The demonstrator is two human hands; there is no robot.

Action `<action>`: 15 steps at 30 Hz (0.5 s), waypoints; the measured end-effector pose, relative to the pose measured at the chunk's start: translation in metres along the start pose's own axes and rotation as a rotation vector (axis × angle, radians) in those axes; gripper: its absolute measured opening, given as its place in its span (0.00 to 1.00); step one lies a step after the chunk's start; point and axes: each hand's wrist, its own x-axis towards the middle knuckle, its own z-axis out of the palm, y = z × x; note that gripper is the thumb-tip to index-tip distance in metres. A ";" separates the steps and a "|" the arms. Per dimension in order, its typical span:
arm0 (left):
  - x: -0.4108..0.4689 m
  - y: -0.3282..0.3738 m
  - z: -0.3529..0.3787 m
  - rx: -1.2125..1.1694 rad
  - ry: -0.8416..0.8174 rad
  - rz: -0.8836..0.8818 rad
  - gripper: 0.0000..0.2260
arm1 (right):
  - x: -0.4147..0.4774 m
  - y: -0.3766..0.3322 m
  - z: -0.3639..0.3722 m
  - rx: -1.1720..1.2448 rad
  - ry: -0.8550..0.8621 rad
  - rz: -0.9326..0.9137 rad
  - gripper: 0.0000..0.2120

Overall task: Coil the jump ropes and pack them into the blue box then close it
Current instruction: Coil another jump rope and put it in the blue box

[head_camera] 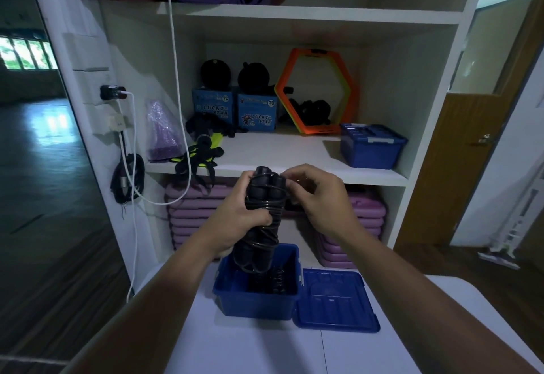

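Note:
My left hand grips a black jump rope, its two handles held together upright with the cord wound round them. My right hand pinches the thin cord near the top of the handles. Directly below stands the open blue box on the white table, with another coiled black rope lying inside. The box's blue lid lies flat on the table to the right of the box.
A white shelf unit stands behind the table. It bears a second closed blue box, an orange hexagon ring, two Lucky Star cartons and black straps. Purple step boards are stacked below. White cables hang at the left.

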 end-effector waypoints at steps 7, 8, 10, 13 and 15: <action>0.004 -0.013 0.001 -0.107 -0.005 -0.086 0.18 | 0.011 -0.003 -0.004 -0.029 -0.153 0.207 0.12; 0.005 -0.014 0.003 -0.149 -0.003 -0.101 0.16 | 0.014 -0.003 -0.005 0.023 -0.184 0.243 0.14; 0.007 -0.015 0.007 -0.170 0.026 -0.148 0.22 | 0.018 0.000 -0.008 0.143 -0.241 0.316 0.14; 0.008 -0.012 0.014 -0.111 0.143 -0.215 0.27 | 0.024 0.007 -0.010 0.280 -0.273 0.440 0.13; 0.010 -0.010 0.016 -0.107 0.182 -0.240 0.24 | 0.024 0.010 -0.009 0.317 -0.267 0.484 0.11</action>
